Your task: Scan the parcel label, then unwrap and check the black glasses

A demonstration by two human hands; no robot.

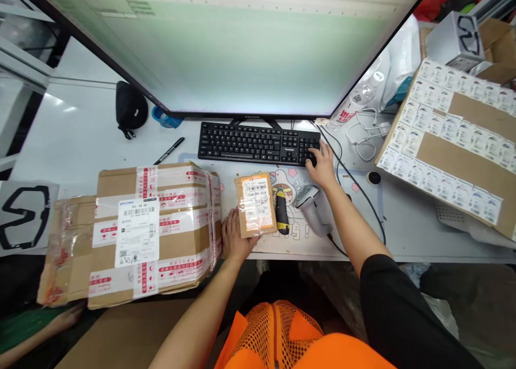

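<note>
We hold our right hand [321,165] with open, slightly bent fingers at the keyboard's [245,143] number pad, while our left touches the small box [257,205] between carton [135,237] and cutter [281,213], though whether it grips we cannot tell.

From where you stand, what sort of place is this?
Probably a parcel-handling station, perhaps in a warehouse or mail room. A large taped carton bears a printed label, and a small labelled box lies near a keyboard and what looks like a handheld scanner.
</note>
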